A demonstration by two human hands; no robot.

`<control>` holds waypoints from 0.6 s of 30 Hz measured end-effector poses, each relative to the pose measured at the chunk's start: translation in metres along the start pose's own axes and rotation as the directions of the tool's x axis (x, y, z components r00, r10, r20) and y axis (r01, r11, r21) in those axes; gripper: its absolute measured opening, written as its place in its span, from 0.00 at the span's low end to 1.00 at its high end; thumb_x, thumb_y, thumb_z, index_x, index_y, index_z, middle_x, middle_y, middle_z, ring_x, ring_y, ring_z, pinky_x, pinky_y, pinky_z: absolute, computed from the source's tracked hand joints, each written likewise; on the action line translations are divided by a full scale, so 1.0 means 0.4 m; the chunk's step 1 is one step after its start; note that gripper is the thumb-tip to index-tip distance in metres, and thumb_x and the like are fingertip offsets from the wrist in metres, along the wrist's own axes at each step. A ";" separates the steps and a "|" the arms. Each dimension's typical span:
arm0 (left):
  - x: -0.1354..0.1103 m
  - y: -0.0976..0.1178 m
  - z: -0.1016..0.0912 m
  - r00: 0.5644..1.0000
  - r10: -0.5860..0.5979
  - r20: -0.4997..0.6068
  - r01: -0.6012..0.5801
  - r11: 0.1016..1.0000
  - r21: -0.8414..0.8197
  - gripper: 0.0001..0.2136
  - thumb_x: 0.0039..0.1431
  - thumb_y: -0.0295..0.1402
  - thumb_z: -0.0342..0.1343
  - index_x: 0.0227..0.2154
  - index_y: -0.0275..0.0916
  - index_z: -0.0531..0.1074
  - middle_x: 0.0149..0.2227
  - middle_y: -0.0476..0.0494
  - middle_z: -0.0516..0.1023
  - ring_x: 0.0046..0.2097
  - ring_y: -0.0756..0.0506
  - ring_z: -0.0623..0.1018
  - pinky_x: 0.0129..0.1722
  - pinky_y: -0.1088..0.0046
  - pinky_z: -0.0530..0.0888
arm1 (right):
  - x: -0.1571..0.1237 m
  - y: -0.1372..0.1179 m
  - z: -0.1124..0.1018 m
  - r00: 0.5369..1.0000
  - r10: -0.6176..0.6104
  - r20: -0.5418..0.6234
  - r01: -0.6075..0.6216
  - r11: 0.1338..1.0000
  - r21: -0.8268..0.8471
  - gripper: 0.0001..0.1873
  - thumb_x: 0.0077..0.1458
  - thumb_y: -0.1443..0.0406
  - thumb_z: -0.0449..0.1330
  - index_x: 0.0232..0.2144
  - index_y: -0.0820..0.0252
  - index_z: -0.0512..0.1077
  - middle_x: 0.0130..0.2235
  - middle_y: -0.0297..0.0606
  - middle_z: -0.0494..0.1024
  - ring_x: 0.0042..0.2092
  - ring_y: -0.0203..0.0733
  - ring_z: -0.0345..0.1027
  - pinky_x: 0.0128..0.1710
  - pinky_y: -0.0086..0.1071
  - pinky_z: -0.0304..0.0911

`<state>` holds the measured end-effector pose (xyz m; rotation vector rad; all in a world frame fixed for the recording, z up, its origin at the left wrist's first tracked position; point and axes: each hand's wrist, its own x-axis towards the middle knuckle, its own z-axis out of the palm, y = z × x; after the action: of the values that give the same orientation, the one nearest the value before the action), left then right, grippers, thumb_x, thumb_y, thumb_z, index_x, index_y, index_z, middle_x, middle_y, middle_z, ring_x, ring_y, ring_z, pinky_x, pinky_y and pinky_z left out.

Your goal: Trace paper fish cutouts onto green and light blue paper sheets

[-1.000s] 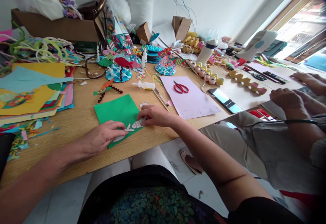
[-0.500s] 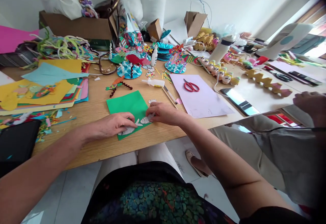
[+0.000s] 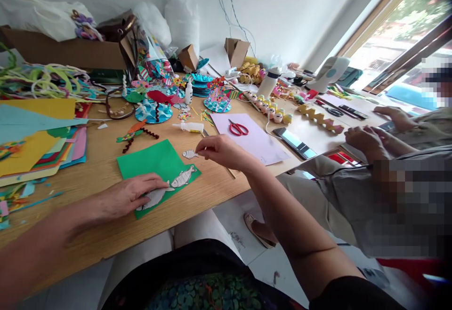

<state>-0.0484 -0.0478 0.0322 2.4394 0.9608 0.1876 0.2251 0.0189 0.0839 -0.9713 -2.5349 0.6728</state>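
Observation:
My left hand (image 3: 141,190) lies with its fingers stretched over a large white paper fish cutout (image 3: 154,199), pressing it on the green sheet (image 3: 151,157). That fish is partly covered by the fingers. A second, striped paper fish (image 3: 183,177) rests at the sheet's right corner, its head near the large fish's tail. Beyond that corner, my right hand (image 3: 221,151) has thumb and fingers closed in a pinch at the tail end of a small paper fish (image 3: 189,154).
Red-handled scissors (image 3: 238,129) lie on a lilac sheet (image 3: 261,147). A glue bottle (image 3: 190,127) lies behind the green sheet, near pipe cleaners (image 3: 151,133). Coloured paper (image 3: 70,147) is stacked at left. On the right are a phone (image 3: 295,143) and another person's hands (image 3: 365,140).
My right hand has left the striped fish and moved to the small fish farther back. My left hand remains on the large fish. The view has swung right.

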 end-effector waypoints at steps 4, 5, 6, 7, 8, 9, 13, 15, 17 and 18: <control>-0.003 -0.015 0.009 1.000 -0.030 0.008 0.030 1.000 0.008 0.21 0.60 0.27 0.41 0.53 0.49 0.65 0.50 0.46 0.71 0.51 0.46 0.71 0.51 0.72 0.67 | -0.014 -0.003 0.001 1.000 -0.008 -0.027 0.005 0.994 -0.113 0.07 0.55 0.73 0.55 0.31 0.66 0.74 0.32 0.38 0.76 0.33 0.33 0.66 0.35 0.27 0.56; -0.004 -0.019 0.011 0.999 -0.033 0.011 0.033 0.999 0.015 0.21 0.60 0.26 0.42 0.54 0.49 0.65 0.50 0.46 0.70 0.51 0.46 0.71 0.51 0.72 0.67 | -0.016 -0.005 0.007 1.000 -0.014 -0.005 0.013 0.991 -0.133 0.07 0.55 0.73 0.55 0.31 0.66 0.74 0.32 0.39 0.76 0.34 0.34 0.66 0.36 0.27 0.56; -0.004 -0.021 0.012 0.999 -0.031 0.012 0.031 0.999 0.023 0.21 0.59 0.26 0.42 0.54 0.49 0.65 0.50 0.46 0.70 0.51 0.46 0.71 0.51 0.72 0.67 | -0.018 -0.006 0.015 1.000 -0.020 0.023 0.023 0.989 -0.149 0.08 0.55 0.73 0.55 0.31 0.66 0.74 0.33 0.40 0.76 0.35 0.35 0.67 0.36 0.28 0.56; -0.003 -0.022 0.012 1.000 -0.024 0.016 0.024 0.999 0.032 0.22 0.59 0.25 0.41 0.53 0.49 0.65 0.50 0.46 0.70 0.51 0.46 0.71 0.51 0.73 0.67 | -0.018 -0.008 0.023 0.999 -0.022 0.047 0.030 0.986 -0.162 0.08 0.56 0.73 0.55 0.31 0.66 0.74 0.33 0.40 0.76 0.35 0.35 0.67 0.36 0.28 0.56; -0.002 -0.021 0.012 1.000 -0.014 0.021 0.014 0.999 0.040 0.22 0.59 0.25 0.41 0.53 0.49 0.66 0.49 0.46 0.70 0.51 0.46 0.71 0.51 0.73 0.67 | -0.019 -0.009 0.032 0.998 -0.024 0.066 0.035 0.985 -0.170 0.08 0.56 0.73 0.55 0.31 0.65 0.74 0.34 0.40 0.76 0.35 0.36 0.67 0.36 0.28 0.56; 0.000 -0.018 0.010 1.000 -0.008 0.027 0.006 0.999 0.050 0.23 0.58 0.24 0.41 0.53 0.48 0.66 0.49 0.45 0.70 0.50 0.47 0.71 0.51 0.74 0.67 | -0.019 -0.010 0.041 0.996 -0.026 0.081 0.040 0.984 -0.174 0.08 0.55 0.73 0.55 0.32 0.65 0.75 0.34 0.40 0.76 0.36 0.36 0.67 0.35 0.28 0.56; 0.011 0.000 0.000 0.998 -0.002 0.066 -0.003 0.996 0.087 0.25 0.55 0.21 0.40 0.54 0.47 0.65 0.49 0.45 0.70 0.50 0.46 0.71 0.50 0.73 0.67 | -0.014 -0.006 0.083 0.988 -0.068 0.135 0.088 0.984 -0.152 0.07 0.54 0.72 0.58 0.35 0.63 0.75 0.38 0.40 0.75 0.39 0.37 0.67 0.37 0.28 0.56; 0.014 0.006 -0.004 0.996 -0.011 0.086 0.003 0.996 0.091 0.26 0.54 0.20 0.40 0.54 0.48 0.65 0.49 0.45 0.69 0.50 0.46 0.70 0.50 0.73 0.67 | -0.009 -0.002 0.103 0.981 -0.099 0.168 0.123 0.983 -0.135 0.07 0.54 0.72 0.58 0.36 0.63 0.75 0.39 0.40 0.75 0.40 0.37 0.67 0.38 0.28 0.57; 0.015 0.010 -0.006 0.995 -0.022 0.100 0.014 0.996 0.083 0.25 0.55 0.21 0.40 0.54 0.48 0.64 0.49 0.45 0.69 0.50 0.46 0.70 0.51 0.72 0.66 | -0.005 0.003 0.119 0.974 -0.129 0.187 0.154 0.980 -0.123 0.08 0.54 0.71 0.58 0.37 0.62 0.75 0.40 0.40 0.75 0.40 0.38 0.67 0.39 0.28 0.57; 0.015 0.011 -0.006 0.994 -0.026 0.106 0.018 0.997 0.078 0.25 0.56 0.22 0.40 0.54 0.48 0.64 0.49 0.45 0.68 0.50 0.46 0.70 0.51 0.71 0.66 | -0.003 0.004 0.124 0.971 -0.142 0.193 0.167 0.979 -0.119 0.09 0.54 0.71 0.58 0.38 0.61 0.75 0.40 0.40 0.74 0.40 0.37 0.67 0.39 0.29 0.57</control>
<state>-0.0420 -0.0454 0.0360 2.4799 0.9636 0.0120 0.2037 0.0039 0.0416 -0.7737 -2.8145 0.5748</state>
